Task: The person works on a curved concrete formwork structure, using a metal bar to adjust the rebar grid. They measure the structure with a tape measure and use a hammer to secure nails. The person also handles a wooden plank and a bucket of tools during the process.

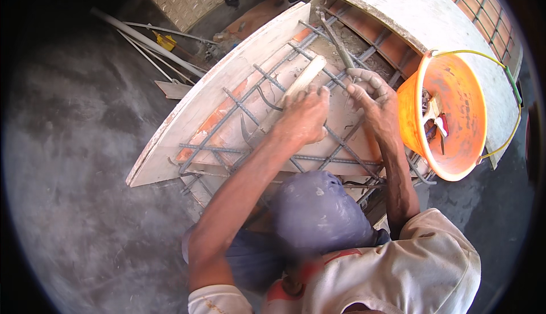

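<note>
My left hand (pixel 307 115) is closed around the handle of a claw hammer (pixel 307 78) above a grid of steel bars. The pale wooden handle points up and to the right; the curved metal claw (pixel 248 133) shows left of my forearm. My right hand (pixel 372 95) is to the right, its thumb and fingers pinched together over the grid. What sits between those fingertips is too small to make out. A grey metal bar (pixel 336 38) with a bent top end reaches down to these fingers. The steel rebar grid (pixel 248 111) lies inside a curved wooden form.
An orange bucket (pixel 406 115) with small tools and scraps stands tilted close to my right arm. The curved form board (pixel 170 135) edges the work on the left. Pipes (pixel 151 44) lie on the grey floor at far left. A pale curved slab (pixel 398 4) is at far right.
</note>
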The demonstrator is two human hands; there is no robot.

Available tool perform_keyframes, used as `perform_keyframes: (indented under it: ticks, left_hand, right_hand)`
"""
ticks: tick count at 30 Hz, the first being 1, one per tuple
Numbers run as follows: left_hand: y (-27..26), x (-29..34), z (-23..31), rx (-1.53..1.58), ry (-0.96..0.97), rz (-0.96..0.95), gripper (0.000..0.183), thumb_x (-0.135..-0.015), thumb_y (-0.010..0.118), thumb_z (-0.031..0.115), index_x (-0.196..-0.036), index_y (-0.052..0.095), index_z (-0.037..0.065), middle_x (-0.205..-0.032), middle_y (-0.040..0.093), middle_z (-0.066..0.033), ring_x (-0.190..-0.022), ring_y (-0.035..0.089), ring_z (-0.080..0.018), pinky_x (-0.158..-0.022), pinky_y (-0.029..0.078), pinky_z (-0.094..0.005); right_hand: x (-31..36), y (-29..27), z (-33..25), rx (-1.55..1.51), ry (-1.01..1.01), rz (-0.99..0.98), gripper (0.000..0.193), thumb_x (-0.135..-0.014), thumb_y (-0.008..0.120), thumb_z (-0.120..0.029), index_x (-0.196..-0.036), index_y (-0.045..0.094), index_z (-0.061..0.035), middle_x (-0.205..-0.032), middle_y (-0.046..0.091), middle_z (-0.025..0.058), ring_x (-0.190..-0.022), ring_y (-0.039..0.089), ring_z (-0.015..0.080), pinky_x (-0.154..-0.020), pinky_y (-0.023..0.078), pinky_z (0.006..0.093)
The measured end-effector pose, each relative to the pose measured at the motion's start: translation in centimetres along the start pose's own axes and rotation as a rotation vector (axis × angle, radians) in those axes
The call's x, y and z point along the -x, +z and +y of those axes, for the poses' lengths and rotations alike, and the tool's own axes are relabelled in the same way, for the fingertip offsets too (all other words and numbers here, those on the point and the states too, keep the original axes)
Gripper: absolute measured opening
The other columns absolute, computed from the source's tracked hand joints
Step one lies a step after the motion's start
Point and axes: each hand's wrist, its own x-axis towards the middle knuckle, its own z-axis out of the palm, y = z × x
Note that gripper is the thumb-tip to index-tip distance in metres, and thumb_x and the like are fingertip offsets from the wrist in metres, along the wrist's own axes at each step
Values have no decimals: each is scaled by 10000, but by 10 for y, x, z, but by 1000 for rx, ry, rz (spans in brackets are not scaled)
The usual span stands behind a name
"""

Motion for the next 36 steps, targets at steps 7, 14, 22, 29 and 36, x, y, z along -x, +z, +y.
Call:
perform_keyframes:
  ticks: [7,14,22,29,36]
  left_hand:
    - [30,-24,1,-98,248,228,690,-787,837,96,-1429,589,40,-1400,557,-155,-1399,495,-326,-1159,364,-622]
    - [19,-7,-27,1749,278,212,521,-1001,725,289,-1404,611,-21,-1383,631,-140,-1259,625,-247,-1049,549,-476]
    - [48,57,-59,2206,13,748,340,-1061,645,284,-1281,663,25,-1199,680,-81,-1164,627,-214,-1012,531,-457]
    - [100,183,-133,1905,-477,1614,288,-1049,649,145,-1317,609,45,-1079,680,-77,-1063,685,-220,-938,585,-417]
    - [47,110,-79,1561,-139,1073,153,-979,731,75,-1093,695,-21,-983,726,-72,-849,691,-134,-716,554,-276]
  right_hand:
    - [-10,21,-15,-294,-171,152,208,-1026,686,-82,-1194,671,41,-1017,757,118,-865,705,143,-759,574,265]
    - [-16,44,-14,2,-523,97,106,-878,813,7,-981,797,23,-1009,746,98,-941,680,156,-807,536,284]
    - [-3,124,-5,58,-574,-162,241,-813,838,31,-1046,802,-18,-1027,737,104,-994,681,197,-856,528,319]
    - [-16,137,20,670,-857,-457,520,-858,838,-153,-1343,675,-65,-1249,689,179,-1179,623,393,-1055,479,488]
    - [-22,109,11,195,-506,-417,396,-903,801,-151,-1275,717,-43,-1064,746,134,-951,707,260,-917,541,402]
